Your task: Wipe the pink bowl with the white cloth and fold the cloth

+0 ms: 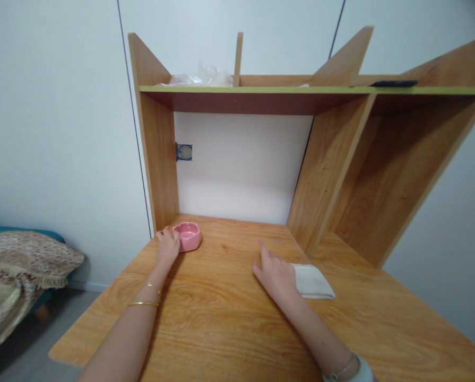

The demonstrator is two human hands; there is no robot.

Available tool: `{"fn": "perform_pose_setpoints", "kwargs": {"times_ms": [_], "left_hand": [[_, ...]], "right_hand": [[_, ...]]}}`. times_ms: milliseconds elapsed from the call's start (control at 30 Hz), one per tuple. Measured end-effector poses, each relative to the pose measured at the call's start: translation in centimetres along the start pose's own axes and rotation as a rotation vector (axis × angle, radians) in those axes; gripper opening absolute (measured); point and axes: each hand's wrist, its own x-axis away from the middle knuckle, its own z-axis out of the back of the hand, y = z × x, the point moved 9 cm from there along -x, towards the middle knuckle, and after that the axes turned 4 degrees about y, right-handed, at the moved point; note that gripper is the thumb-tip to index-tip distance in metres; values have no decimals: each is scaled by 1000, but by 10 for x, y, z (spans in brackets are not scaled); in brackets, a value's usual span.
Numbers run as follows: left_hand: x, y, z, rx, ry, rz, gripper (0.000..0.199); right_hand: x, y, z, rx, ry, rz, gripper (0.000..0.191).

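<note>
The pink bowl (188,243) sits on the desk (221,329), left of centre in the frame. The left hand (167,245) is partly curled, its fingertips against the bowl's left side; whether they grip the rim cannot be determined. The right hand (275,269), right of centre, is loosely open, index finger extended, and holds nothing.

Caution: a one-sided push by the left hand could slide or tip the bowl. A sideways sweep of the right hand could drag the folded cloth (312,281) beside it.

Count: one bowl; one cloth; two hands; on the shelf (261,90), one bundle of clear plastic (205,77), upper centre-left, and one dark flat object (394,84), upper right.
</note>
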Motion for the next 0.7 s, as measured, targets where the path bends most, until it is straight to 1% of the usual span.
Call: {"fn": "perform_pose_setpoints", "kwargs": {"times_ms": [67,133,233,333,433,500,600,700], "left_hand": [[1,2,10,18,54,72,41],[2,6,20,67,92,123,40],[6,21,21,110,18,111,33],[9,35,22,155,-9,52,31],[13,49,21,226,1,-49,29],[16,58,18,252,1,-121,26],[20,67,12,227,-12,-182,20],[24,69,7,214,-43,-184,18]], "right_hand": [[0,6,0,49,5,-28,60],[2,13,-3,91,-5,-67,63],[4,18,-8,143,-24,-95,58],[6,19,-13,183,-45,-89,49],[7,19,-14,218,-67,-88,41],[7,17,-13,237,-86,-62,37],[7,6,-11,232,-111,12,38],[7,-11,-12,144,-115,132,41]]}}
